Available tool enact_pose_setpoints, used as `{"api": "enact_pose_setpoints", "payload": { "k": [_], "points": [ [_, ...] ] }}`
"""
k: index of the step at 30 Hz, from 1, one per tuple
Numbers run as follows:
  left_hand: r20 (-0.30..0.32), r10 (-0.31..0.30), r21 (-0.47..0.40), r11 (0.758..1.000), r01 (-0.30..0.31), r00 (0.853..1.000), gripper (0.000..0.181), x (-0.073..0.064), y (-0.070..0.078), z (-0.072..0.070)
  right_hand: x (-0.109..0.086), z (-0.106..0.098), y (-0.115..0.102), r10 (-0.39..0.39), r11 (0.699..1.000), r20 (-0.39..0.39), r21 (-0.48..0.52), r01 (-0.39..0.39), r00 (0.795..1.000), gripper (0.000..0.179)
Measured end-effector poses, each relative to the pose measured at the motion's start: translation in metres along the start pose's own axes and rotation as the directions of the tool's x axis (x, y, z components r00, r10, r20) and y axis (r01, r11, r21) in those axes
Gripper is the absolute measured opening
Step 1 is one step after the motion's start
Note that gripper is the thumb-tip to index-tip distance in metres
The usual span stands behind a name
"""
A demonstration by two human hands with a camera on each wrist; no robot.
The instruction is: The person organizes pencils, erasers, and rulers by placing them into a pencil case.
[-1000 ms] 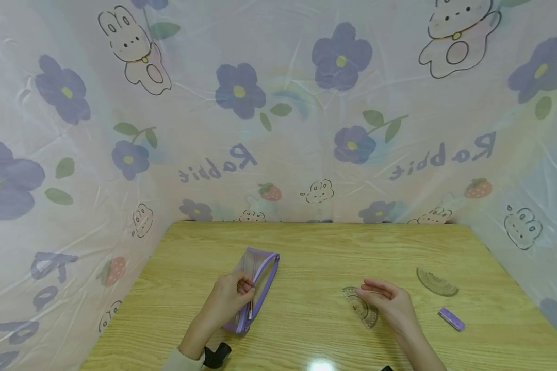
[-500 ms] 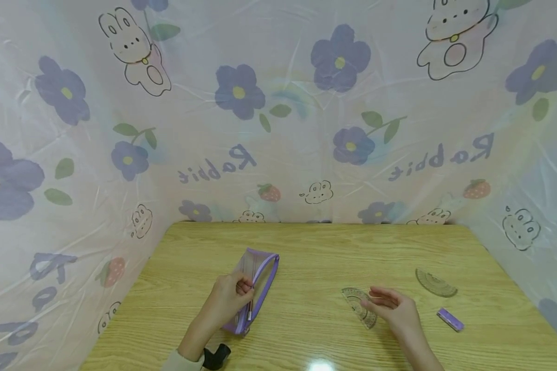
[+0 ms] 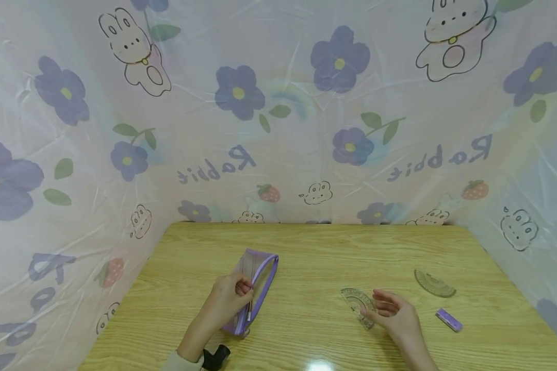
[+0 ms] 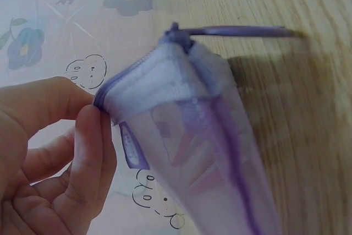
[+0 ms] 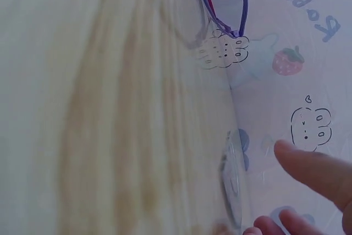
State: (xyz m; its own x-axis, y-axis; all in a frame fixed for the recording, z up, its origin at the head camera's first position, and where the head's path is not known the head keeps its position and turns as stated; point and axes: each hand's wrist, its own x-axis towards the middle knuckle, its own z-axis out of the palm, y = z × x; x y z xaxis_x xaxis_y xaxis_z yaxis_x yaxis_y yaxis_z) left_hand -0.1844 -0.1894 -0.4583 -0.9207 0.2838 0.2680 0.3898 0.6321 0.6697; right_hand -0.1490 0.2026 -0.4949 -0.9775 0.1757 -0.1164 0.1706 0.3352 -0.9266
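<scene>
A see-through pencil case [image 3: 244, 265] with purple edging lies at left, its zip side gaping. My left hand [image 3: 227, 296] pinches the near edge of that opening between thumb and fingers; the left wrist view shows the same pinch on the purple edge [image 4: 102, 94]. Reddish slim shapes [image 4: 201, 163] show dimly through the case wall. To the right, a clear protractor [image 3: 351, 298] lies on the table. My right hand [image 3: 399, 315] is beside it, fingers loosely bent and holding nothing, the thumb overlapping the protractor in the head view. Whether the thumb touches it, I cannot tell.
A second clear protractor [image 3: 433, 284] lies farther right. Nearer me is a small purple rectangular item [image 3: 448, 319], kind unclear. The wood-grain table [image 3: 306, 257] meets a printed curtain [image 3: 288, 139] at the back and sides. A black device [image 3: 216, 356] sits at my left wrist.
My right hand has drawn slightly toward me and to the right, its fingers moving from above the near protractor to its right side. The left hand keeps its pinch on the pencil case.
</scene>
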Motion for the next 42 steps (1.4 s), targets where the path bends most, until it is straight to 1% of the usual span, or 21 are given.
{"api": "enact_pose_setpoints", "payload": {
  "k": [4,8,10,14,15,19,26,31,38,42],
  "points": [
    [0.001,0.004,-0.004,1.000,-0.004,1.000,0.007,0.000,0.001,-0.001,-0.001,0.000,0.003,-0.025,0.998,0.003,-0.049,0.025,1.000,0.074],
    [0.003,0.005,-0.010,1.000,-0.005,1.000,0.007,0.000,0.001,0.000,-0.001,0.001,0.007,-0.065,0.990,0.013,-0.121,0.066,0.998,0.078],
    [0.002,0.008,-0.008,1.000,-0.008,1.000,0.007,0.000,0.001,0.000,0.000,0.002,0.009,-0.082,0.986,0.014,-0.142,0.083,0.997,0.080],
    [-0.002,0.017,-0.014,1.000,-0.017,1.000,0.008,0.000,0.000,0.000,0.000,0.004,0.011,-0.105,0.981,0.010,-0.163,0.106,0.994,0.081],
    [-0.005,0.029,-0.015,0.999,-0.029,1.000,0.008,0.000,0.000,0.000,0.000,0.005,0.012,-0.110,0.979,0.009,-0.169,0.110,0.994,0.081],
    [-0.004,0.044,-0.024,0.999,-0.044,0.999,0.009,-0.001,-0.001,0.000,-0.001,0.007,0.013,-0.126,0.974,0.004,-0.189,0.124,0.992,0.083],
    [0.010,0.025,-0.025,0.999,-0.025,1.000,0.006,0.000,-0.001,0.000,-0.003,0.010,0.014,-0.153,0.965,-0.022,-0.218,0.145,0.988,0.082],
    [0.011,0.038,-0.026,0.999,-0.038,0.999,0.008,-0.001,0.000,0.001,-0.004,0.011,0.016,-0.169,0.959,-0.037,-0.238,0.156,0.985,0.082],
    [0.019,0.025,-0.024,0.999,-0.024,1.000,0.007,0.000,0.001,0.002,-0.003,0.015,0.018,-0.255,0.937,-0.080,-0.266,0.226,0.964,0.078],
    [0.019,0.027,-0.017,1.000,-0.027,0.999,0.008,0.000,0.002,0.002,-0.003,0.016,0.018,-0.275,0.933,-0.088,-0.265,0.244,0.957,0.076]
  ]
}}
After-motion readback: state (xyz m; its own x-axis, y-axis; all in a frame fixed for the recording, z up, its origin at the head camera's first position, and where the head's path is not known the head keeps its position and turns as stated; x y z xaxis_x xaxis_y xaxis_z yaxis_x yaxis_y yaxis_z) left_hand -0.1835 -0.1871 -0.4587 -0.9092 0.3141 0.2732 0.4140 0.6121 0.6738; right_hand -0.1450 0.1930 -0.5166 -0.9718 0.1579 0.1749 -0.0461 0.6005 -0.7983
